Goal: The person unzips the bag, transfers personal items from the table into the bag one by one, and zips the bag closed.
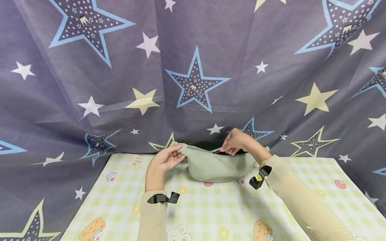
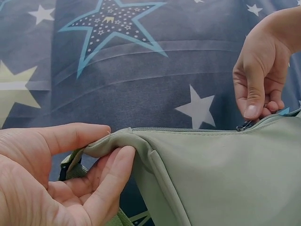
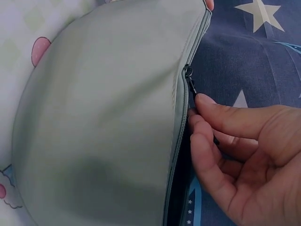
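Note:
A pale green waist bag stands upright at the back of the table, its zipper running along the top edge. My left hand pinches the bag's left end, where thumb and fingers fold the fabric beside the strap. With thumb and fingertips, my right hand grips the dark zipper pull partway along the top. Between the slider and the left end the zipper teeth are closed. On the other side of the slider the zipper gapes, showing a dark interior.
A green-and-white checked cloth with cartoon prints covers the table. Right behind the bag hangs a dark purple-blue curtain patterned with stars. Black camera straps circle both wrists over beige sleeves.

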Motion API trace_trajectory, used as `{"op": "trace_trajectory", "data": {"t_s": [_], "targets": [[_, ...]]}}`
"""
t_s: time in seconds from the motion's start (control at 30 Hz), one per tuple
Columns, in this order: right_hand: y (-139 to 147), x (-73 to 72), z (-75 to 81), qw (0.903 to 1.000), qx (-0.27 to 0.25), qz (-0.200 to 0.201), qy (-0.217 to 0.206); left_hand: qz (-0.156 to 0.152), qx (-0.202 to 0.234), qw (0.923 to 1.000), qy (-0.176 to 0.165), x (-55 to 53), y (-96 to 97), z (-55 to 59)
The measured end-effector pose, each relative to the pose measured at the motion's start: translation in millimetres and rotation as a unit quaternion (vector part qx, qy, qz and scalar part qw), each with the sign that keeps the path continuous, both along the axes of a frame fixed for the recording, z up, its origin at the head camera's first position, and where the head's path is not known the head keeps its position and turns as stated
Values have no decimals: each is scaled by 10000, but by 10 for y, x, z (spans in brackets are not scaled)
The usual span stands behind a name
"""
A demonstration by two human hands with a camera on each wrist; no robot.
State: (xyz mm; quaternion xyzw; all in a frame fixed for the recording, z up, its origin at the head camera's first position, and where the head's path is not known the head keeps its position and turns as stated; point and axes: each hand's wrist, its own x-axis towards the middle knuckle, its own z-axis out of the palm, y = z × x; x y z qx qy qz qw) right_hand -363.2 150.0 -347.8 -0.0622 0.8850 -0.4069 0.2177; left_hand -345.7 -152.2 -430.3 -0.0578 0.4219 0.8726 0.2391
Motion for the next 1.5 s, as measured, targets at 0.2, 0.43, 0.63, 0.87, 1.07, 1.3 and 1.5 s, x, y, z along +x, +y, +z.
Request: {"op": "trace_trajectory", "data": {"t_s": [0.2,0.43,0.63,0.87,1.07,1.3,1.5], "targets": [[52,25,-30,9999,99,-16,-32,-13,17,10000,8,5,15,-15],[151,50,-59,9998,173,-68,8,-4,3,10000,-20,11,39,-36],[254,40,-54,9996,264,-19,61,76,-10,9999,-88,2,15,-25],[322,27,-37,9994,348,51,19,100,22,9998,-175,-2,-16,-28],[349,18,-1,9993,337,62,-116,33,68,9999,-138,-15,-13,-25],[383,-13,34,9995,261,73,-151,86,106,9997,-207,-51,1,-11],[464,-9,29,9995,275,52,-147,47,124,9997,-215,-61,6,-8]]}}
